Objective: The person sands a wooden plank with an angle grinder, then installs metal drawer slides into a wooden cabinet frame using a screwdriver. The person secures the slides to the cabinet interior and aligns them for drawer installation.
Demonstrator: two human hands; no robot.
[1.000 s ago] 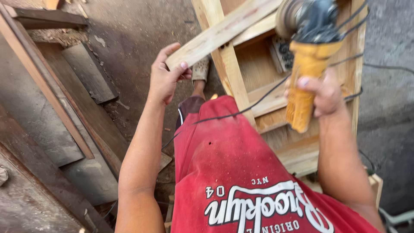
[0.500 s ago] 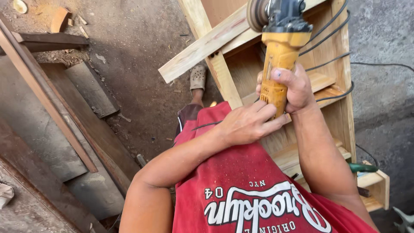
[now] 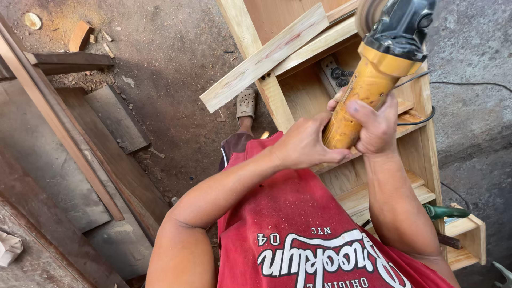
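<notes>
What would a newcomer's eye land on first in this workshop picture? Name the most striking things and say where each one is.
First comes the yellow angle grinder at upper right, gripped by both the left hand and the right hand. Under it stands a pale wooden shelf frame, with a loose wooden plank lying slantwise across its top. The red shirt fills the bottom centre, and dark boards lean at the left.

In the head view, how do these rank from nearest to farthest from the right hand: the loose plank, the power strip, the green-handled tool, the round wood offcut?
From the right hand:
1. Power strip, just above the hand, inside the wooden frame.
2. Loose plank, up and to the left, lying across the frame.
3. Green-handled tool, below, at the right edge. It is close to the plank in rank.
4. Round wood offcut, far top-left corner on the ground.
</notes>
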